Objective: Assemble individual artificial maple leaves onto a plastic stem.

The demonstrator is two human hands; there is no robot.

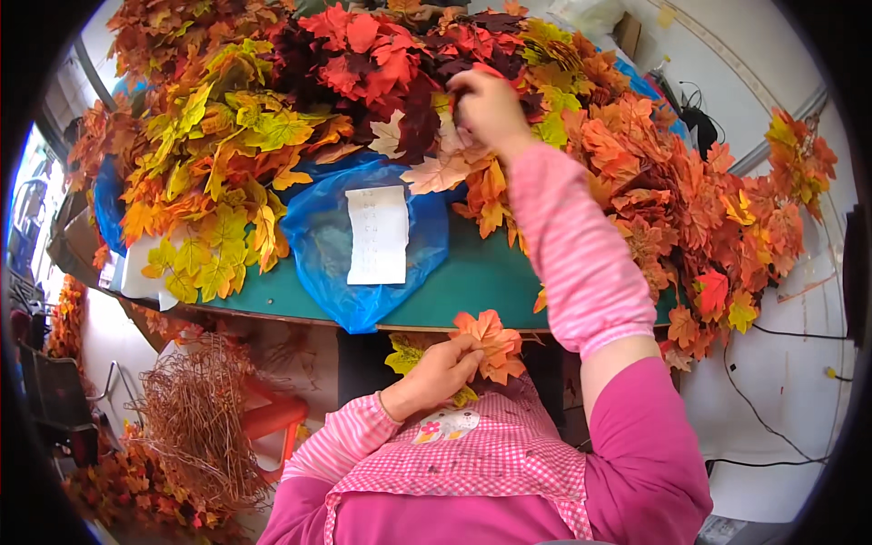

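My left hand is closed near my lap, its thumb and fingers pinching artificial maple leaves: an orange one to the right and a yellow-green one on the left. Stretched out to the table's far side, my right hand has its fingers bent in among the leaf pile. Pale peach leaves hang just below it, and dark maroon leaves lie to its left. Those fingertips are partly hidden, so what they grip is unclear.
A blue plastic bag with a handwritten paper slip hangs over the green table's front edge. Yellow-orange leaves heap up left, orange ones right. Brown wiry stems stand by a red stool. Cables cross the floor.
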